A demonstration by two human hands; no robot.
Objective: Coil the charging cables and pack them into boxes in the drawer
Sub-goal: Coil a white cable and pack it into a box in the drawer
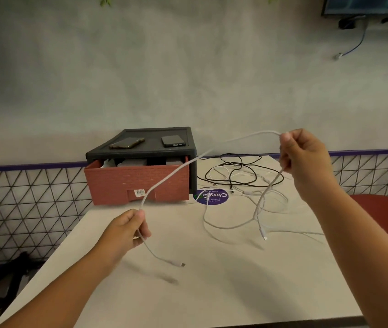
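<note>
A white charging cable [176, 170] stretches in the air between my hands above the table. My left hand [126, 229] pinches it near one end, and the short tail with its plug [182, 264] hangs below. My right hand [303, 153] grips the cable higher up at the right, with the other end dangling down to a plug [265, 237]. The red brick-patterned drawer [138, 183] stands pulled open in its dark grey case [141, 152], with grey boxes [131, 162] showing inside. A tangle of black and white cables [242, 178] lies on the table to its right.
Two phones [126, 142] [173, 140] lie on top of the case. A purple round sticker [212, 197] marks the white table [212, 292]. A red chair [387, 209] stands at the right. A black bag [6, 278] sits on the floor at the left.
</note>
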